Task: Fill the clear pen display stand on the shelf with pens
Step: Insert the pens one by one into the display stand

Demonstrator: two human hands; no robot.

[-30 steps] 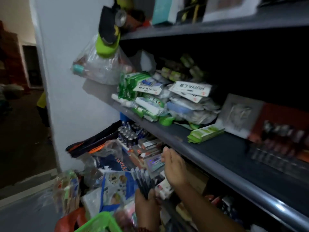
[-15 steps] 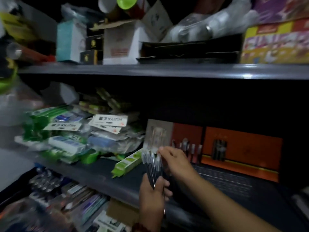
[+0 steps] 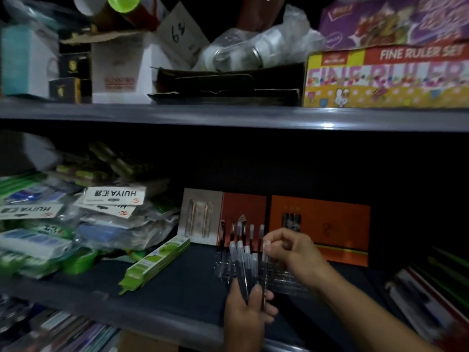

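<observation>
Head view. The left hand [image 3: 247, 309] is gripping a bundle of pens [image 3: 243, 269] upright, caps up, at the front of the middle shelf [image 3: 187, 288]. The right hand [image 3: 295, 252] is pinching the cap end of a single pen [image 3: 264, 266] on the bundle's right side, between thumb and fingertips. The clear pen display stand [image 3: 289, 282] is sitting on the same shelf just behind both hands and is partly hidden by them. A few capped pens [image 3: 251, 231] are standing at its rear, before an orange card [image 3: 322, 224]. A green box [image 3: 157, 265] is lying to the left, near stacked packets [image 3: 114, 199]. A ruler set box [image 3: 385, 80] is resting on the upper shelf [image 3: 228, 118].
</observation>
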